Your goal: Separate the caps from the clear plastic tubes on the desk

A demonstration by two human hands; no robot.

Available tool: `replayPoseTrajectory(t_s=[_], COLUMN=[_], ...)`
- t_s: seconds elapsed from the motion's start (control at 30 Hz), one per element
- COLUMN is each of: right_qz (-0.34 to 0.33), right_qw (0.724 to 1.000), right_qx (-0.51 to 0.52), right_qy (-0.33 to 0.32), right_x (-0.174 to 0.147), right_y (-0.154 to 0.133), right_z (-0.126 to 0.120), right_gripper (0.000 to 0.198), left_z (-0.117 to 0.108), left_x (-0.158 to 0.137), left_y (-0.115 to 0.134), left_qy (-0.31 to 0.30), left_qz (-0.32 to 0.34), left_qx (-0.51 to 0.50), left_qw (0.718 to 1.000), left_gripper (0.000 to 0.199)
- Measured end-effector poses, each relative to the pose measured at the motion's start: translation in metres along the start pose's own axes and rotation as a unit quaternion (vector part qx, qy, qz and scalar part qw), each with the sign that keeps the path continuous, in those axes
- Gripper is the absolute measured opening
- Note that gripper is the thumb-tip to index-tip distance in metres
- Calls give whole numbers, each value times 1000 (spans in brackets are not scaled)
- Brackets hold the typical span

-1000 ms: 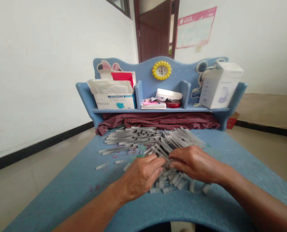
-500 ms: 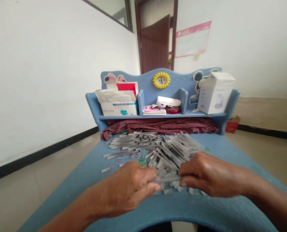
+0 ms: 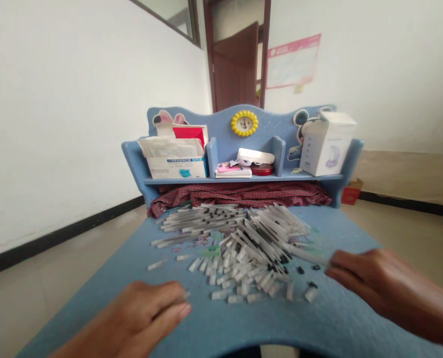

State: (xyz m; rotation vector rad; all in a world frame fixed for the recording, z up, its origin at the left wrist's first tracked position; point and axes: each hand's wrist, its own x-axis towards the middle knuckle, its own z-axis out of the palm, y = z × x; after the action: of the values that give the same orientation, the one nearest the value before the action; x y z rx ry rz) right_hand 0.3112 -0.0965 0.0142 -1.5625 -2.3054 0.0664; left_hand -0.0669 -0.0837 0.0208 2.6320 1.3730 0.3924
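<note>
My left hand is closed in a pinch at the lower left of the table. A small translucent pen cap barely shows at its fingertips, blurred. On the right, my right hand grips the end of a clear pen barrel, which points left toward the pile. Between the hands lies a heap of short clear caps. Behind them, many long translucent pen barrels with dark ends are piled up. More barrels lie at the back left. A few small black pieces rest near my right hand.
The blue table has a raised shelf at its back. On it stand a mask box, a red round tin and a white box. Checked cloth is bunched beneath the shelf. One loose cap lies left.
My hands were together over the heap, both holding one pen. They have pulled far apart, left hand toward the lower left, right hand outward with the barrel. The view shifted slightly.
</note>
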Motion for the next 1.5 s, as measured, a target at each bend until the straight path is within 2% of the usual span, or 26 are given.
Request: replayPoseTrajectory(t_s=[0.03, 0.1, 0.2, 0.33, 0.47, 0.6, 0.7, 0.87, 1.03, 1.2, 1.33, 1.4, 1.5], right_qz=[24, 79, 123, 132, 137, 142, 153, 162, 163, 146, 133, 107, 27], right_qw=[998, 988, 975, 973, 973, 974, 974, 974, 979, 983, 984, 986, 990], right_qx=[-46, -130, -170, -165, -163, -162, -162, -156, -119, -93, -71, -38, 58], right_qy=[-24, -40, -68, -88, -94, -74, -41, 7, 32, 54, 98, 123, 129], right_x=[18, 53, 95, 119, 122, 120, 118, 114, 109, 108, 108, 106, 99], right_y=[0, -1, 1, 9, 16, 21, 25, 33, 40, 44, 40, 33, 14], right_z=[0, 4, 19, 42, 55, 58, 58, 58, 61, 62, 62, 61, 59], right_gripper=[35, 38, 40, 40, 42, 45, 45, 42, 39, 39, 37, 36, 37], left_z=[-1, 5, 22, 39, 45, 43, 32, 12, 12, 13, 6, 2, -1], left_x=[14, 42, 74, 92, 91, 88, 88, 94, 96, 98, 97, 97, 101], left_y=[3, 9, 14, 14, 13, 5, -16, -63, -84, -88, -86, -75, -42], left_qy=[-44, -72, -59, -49, -31, -22, -21, -24, -63, -88, -88, -81, -62], left_qz=[8, 18, 17, 13, 18, 12, -48, -165, -180, -155, -127, -108, -56], left_qx=[8, 45, 112, 160, 162, 145, 167, 231, 259, 254, 253, 255, 259], left_qw=[999, 996, 992, 986, 986, 989, 985, 958, 947, 951, 955, 957, 962], left_gripper=[32, 28, 17, 13, 18, 25, 23, 21, 24, 22, 16, 16, 15])
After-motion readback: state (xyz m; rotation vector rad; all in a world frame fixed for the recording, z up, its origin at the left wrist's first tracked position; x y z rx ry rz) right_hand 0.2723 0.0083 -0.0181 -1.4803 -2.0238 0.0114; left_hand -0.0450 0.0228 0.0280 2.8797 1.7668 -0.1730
